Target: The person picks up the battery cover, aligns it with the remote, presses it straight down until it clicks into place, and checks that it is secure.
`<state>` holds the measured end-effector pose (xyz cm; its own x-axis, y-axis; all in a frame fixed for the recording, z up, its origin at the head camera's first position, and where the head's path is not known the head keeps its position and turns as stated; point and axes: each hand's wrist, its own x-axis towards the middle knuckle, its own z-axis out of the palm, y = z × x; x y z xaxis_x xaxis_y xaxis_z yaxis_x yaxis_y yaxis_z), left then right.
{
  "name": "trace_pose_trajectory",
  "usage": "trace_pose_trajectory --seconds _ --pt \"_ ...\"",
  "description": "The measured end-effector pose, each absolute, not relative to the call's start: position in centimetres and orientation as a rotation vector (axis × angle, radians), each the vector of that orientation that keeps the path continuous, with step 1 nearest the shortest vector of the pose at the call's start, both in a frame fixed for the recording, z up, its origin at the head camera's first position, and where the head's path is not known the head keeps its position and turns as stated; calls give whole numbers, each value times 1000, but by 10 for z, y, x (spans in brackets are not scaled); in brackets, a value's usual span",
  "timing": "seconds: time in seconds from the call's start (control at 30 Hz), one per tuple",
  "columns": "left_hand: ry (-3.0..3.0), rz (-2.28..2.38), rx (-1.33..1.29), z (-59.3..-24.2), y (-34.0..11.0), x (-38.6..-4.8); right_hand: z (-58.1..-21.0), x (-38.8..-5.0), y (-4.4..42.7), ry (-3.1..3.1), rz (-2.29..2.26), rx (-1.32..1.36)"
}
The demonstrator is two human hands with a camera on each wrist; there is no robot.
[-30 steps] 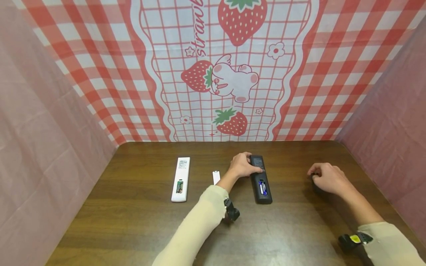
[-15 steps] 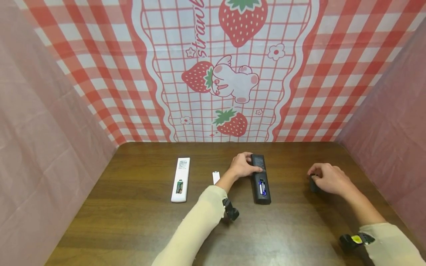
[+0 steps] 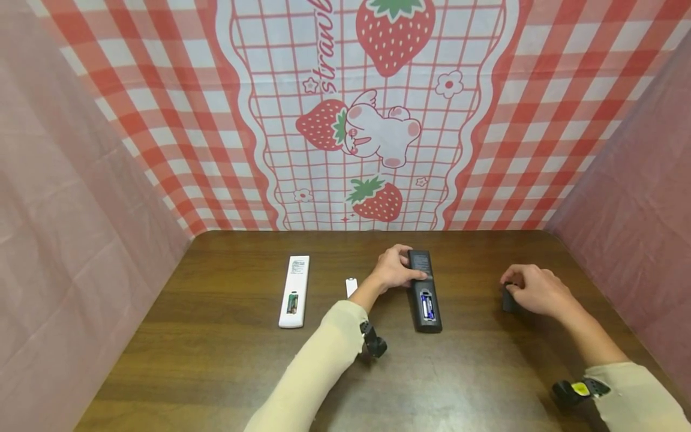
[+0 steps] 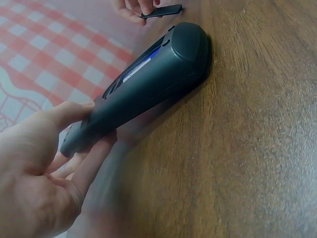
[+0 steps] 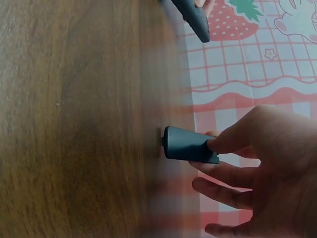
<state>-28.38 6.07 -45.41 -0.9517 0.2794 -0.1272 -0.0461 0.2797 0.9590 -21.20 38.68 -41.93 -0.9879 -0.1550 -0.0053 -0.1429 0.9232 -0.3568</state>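
My left hand (image 3: 395,267) grips the far end of a black remote control (image 3: 426,312), thumb on top and fingers beneath. The remote lies back side up, its battery compartment uncovered with blue-and-white batteries (image 3: 427,305) inside. In the left wrist view the gripped end of the remote (image 4: 143,89) is tilted up off the table, its other end touching the wood. Over at the right, my right hand (image 3: 537,289) pinches a small black battery cover (image 5: 188,145) between thumb and fingers, apart from the remote.
A white remote control (image 3: 294,282) lies back side up at the left, its battery compartment uncovered. Between the remotes is a white battery cover (image 3: 351,287), partly hidden by my left forearm. A checked strawberry cloth (image 3: 216,138) hangs behind the brown table (image 3: 216,360).
In my right hand the black battery cover has turned slightly and shows more. The black remote's gripped end has shifted a little in my left hand. Both hands stay nearly in place.
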Motion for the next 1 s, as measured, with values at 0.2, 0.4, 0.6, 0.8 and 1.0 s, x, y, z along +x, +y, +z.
trace_pose_trajectory --seconds 0.2,0.4,0.6,0.8,1.0 --pt "2256 1744 243 -456 61 -284 -419 -211 386 3040 -568 -227" --pt "2239 1768 286 -456 62 -284 -417 -211 386 3041 -583 -217" --pt "2229 1785 297 -454 62 -284 -415 -211 386 3029 -600 -225" --pt "2237 1791 312 -453 62 -284 -414 -212 386 3015 -617 -235" --pt "2238 1799 343 -453 62 -285 -412 -210 387 3007 -632 -230"
